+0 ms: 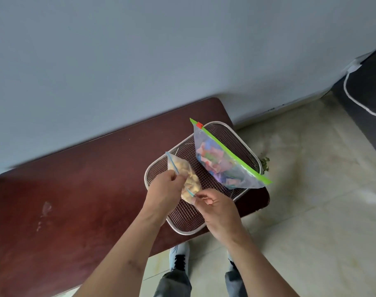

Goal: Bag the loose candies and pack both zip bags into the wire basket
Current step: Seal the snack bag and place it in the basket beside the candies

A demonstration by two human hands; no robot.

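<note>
A small zip bag of pale yellow candies with a blue seal is held over the wire basket. My left hand pinches its seal near the upper end. My right hand pinches the seal at the lower end. A larger zip bag with a green strip and red slider, filled with colourful wrapped candies, leans in the right half of the basket. The basket stands on the right end of a dark red-brown table.
A grey-blue wall runs behind the table. Pale tiled floor lies to the right, with a bit of green leaf beside the basket. A dark piece of furniture stands at the far right. My shoes show below the table's edge.
</note>
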